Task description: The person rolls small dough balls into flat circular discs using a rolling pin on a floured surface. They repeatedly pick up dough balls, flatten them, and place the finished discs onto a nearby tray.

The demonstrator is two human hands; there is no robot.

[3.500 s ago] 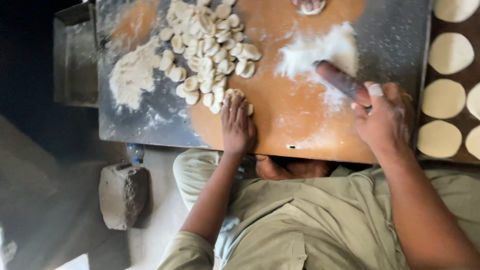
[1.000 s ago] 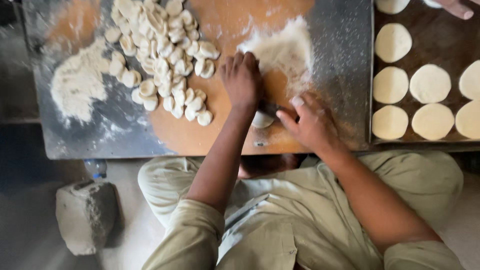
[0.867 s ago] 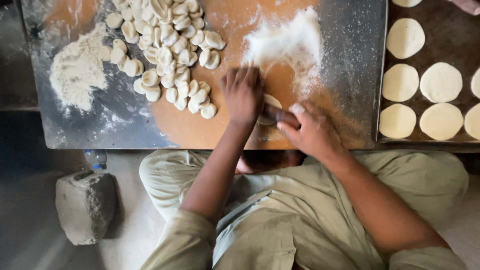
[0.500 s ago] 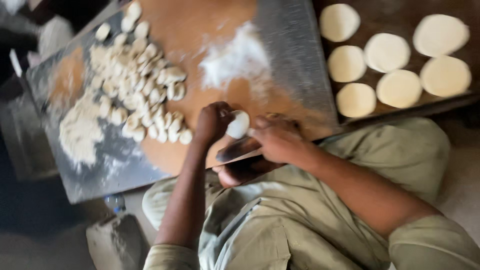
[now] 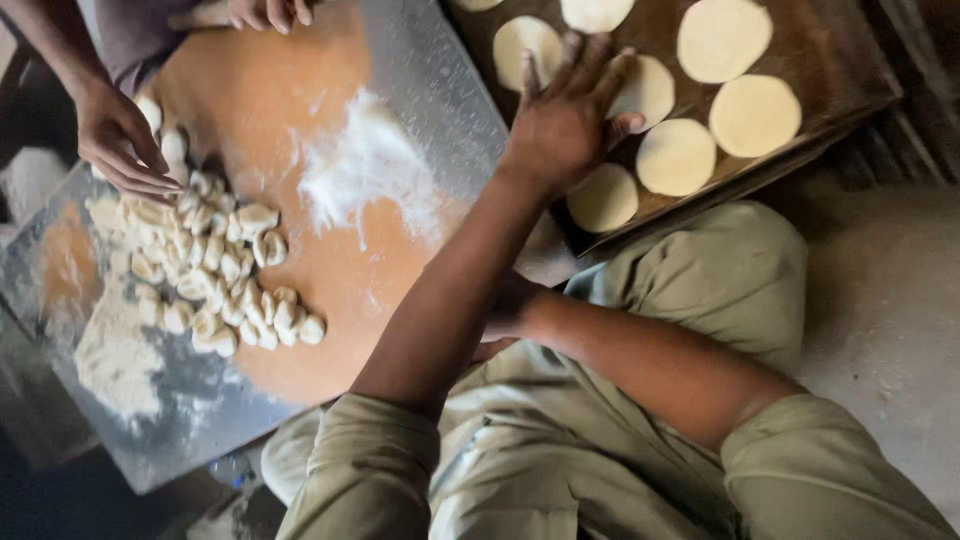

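Note:
My left hand (image 5: pixel 568 112) reaches across my body to the dark wooden tray (image 5: pixel 825 45) at the upper right. Its fingers are spread flat, holding nothing, and rest among several flattened dough discs (image 5: pixel 753 114); one disc (image 5: pixel 604 200) lies just below my palm. My right hand (image 5: pixel 508 312) sits at the near edge of the round orange-brown rolling board (image 5: pixel 270 100), mostly hidden behind my left forearm, so its grip cannot be seen. A patch of loose flour (image 5: pixel 368 165) lies on the board.
A pile of small dough pieces (image 5: pixel 215 275) lies at the board's left, with a flour heap (image 5: pixel 115 360) on the metal tabletop (image 5: pixel 440 80). Another person's hand (image 5: pixel 122 140) touches the pieces; another hand (image 5: pixel 265 10) shows at the top edge.
My left hand has left the board, where it held a small dough piece, and now lies open on the tray of discs. The view has swung, and another person's hands have come into sight.

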